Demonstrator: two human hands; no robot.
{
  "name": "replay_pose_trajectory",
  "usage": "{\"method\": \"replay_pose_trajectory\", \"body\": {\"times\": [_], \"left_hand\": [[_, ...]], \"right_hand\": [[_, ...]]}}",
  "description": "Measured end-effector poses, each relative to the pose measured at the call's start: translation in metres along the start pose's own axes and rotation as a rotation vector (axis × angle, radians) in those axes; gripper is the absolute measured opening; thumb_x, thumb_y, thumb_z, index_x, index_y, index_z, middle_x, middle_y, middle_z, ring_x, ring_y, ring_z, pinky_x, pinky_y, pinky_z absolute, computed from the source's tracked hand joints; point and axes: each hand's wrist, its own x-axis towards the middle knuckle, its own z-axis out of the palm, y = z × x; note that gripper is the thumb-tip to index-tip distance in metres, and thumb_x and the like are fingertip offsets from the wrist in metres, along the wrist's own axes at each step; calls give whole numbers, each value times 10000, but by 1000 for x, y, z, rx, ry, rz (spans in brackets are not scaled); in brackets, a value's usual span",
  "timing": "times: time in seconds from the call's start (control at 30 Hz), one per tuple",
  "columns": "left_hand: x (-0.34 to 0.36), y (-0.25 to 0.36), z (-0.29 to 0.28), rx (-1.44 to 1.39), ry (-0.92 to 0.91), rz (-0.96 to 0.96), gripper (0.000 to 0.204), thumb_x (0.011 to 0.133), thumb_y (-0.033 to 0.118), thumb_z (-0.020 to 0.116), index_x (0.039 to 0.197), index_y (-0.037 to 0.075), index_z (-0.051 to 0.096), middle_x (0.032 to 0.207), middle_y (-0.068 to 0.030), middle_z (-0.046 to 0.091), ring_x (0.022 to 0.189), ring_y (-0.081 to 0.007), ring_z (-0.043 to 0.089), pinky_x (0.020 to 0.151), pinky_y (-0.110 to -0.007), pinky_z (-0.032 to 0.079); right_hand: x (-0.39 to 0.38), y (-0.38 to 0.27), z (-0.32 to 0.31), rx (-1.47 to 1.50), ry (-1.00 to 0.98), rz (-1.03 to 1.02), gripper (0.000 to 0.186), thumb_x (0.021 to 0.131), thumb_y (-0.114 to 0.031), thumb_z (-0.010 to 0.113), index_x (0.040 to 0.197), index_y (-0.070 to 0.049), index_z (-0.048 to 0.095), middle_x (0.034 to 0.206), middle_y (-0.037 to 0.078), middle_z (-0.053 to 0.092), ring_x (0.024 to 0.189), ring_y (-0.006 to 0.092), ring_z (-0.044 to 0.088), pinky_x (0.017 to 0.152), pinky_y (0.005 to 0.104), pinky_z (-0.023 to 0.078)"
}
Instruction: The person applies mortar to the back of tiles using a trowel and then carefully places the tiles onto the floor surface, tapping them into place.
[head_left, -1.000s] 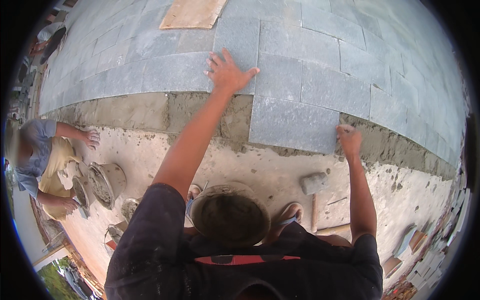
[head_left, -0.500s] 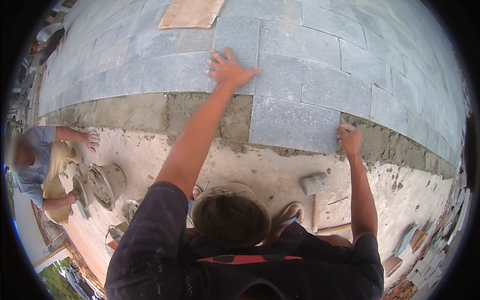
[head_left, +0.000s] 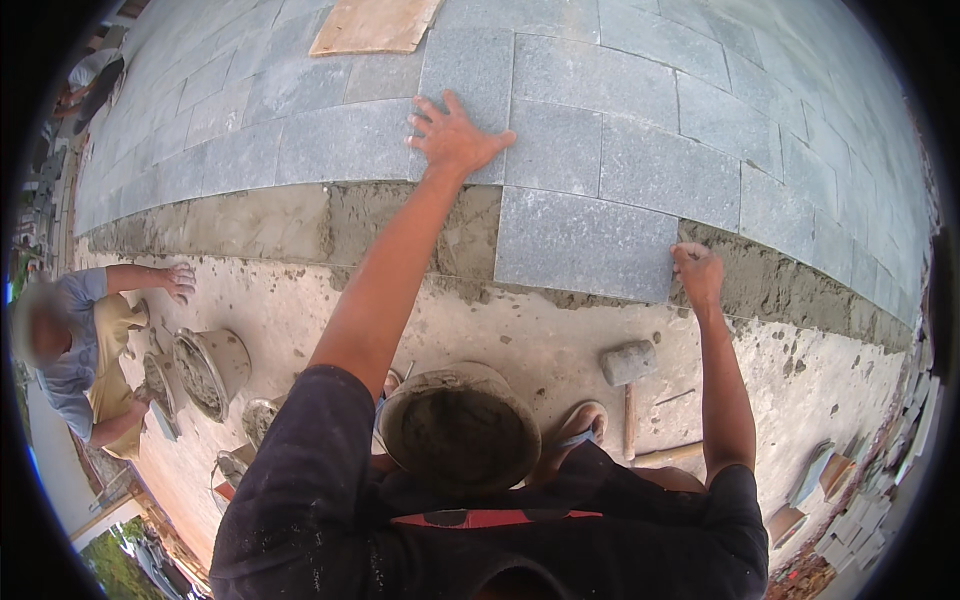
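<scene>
My left hand [head_left: 455,135] lies flat with fingers spread on the laid grey paving slabs [head_left: 350,150], holding nothing. My right hand [head_left: 697,272] is curled against the lower right corner of a large grey stone slab [head_left: 585,240]. That slab sits on wet mortar [head_left: 260,220] at the front edge of the paved area. The mortar bed continues to the right of my right hand [head_left: 790,285]. My brimmed hat [head_left: 460,440] and dark shirt fill the lower middle.
A mallet [head_left: 628,362] lies on the concrete [head_left: 520,340] by my foot. A crouching co-worker [head_left: 80,350] is at the left beside mortar buckets [head_left: 210,365]. A wooden board [head_left: 375,25] lies on the far paving. Stacked slabs [head_left: 850,520] sit at lower right.
My hands stay where they were on the paving and the slab corner. The co-worker at the left has shifted slightly.
</scene>
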Motion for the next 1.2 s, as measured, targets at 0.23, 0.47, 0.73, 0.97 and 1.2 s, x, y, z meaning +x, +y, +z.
{"method": "replay_pose_trajectory", "body": {"times": [0.23,0.47,0.73,0.97,1.2], "left_hand": [[-1,1,1,-20,19,-3,1311,698,759,745,1623,58,134,1634,-357,68,1487,-571,155,1142,-718,229],[-4,2,-5,-45,1,8,1294,700,717,769,1618,47,150,1633,-361,67,1488,-578,138,1146,-731,206],[-4,4,-7,-38,-15,3,1319,691,706,782,1616,24,135,1634,-361,55,1490,-581,123,1139,-748,191],[-6,5,-7,-53,-15,8,1323,692,701,786,1614,15,131,1634,-360,52,1490,-583,119,1142,-749,182],[-6,5,-6,-52,-6,11,1309,697,696,785,1614,20,139,1634,-362,52,1490,-582,119,1140,-750,180]], "right_hand": [[0,0,0,-26,0,12,222,911,-216,741,922,4,762,669,19,657,582,80,587,532,246,463],[1,1,1,-7,11,-6,215,902,-203,745,923,10,769,660,37,671,562,87,599,524,253,471],[1,0,0,-4,-10,19,245,912,-233,748,963,7,759,686,31,673,588,81,597,537,243,472],[3,5,0,-18,12,-19,199,895,-199,746,904,-3,778,647,40,673,552,90,607,520,262,467],[-1,-2,0,-14,20,-5,200,895,-201,746,899,-4,779,646,39,672,547,90,602,519,262,468]]}}
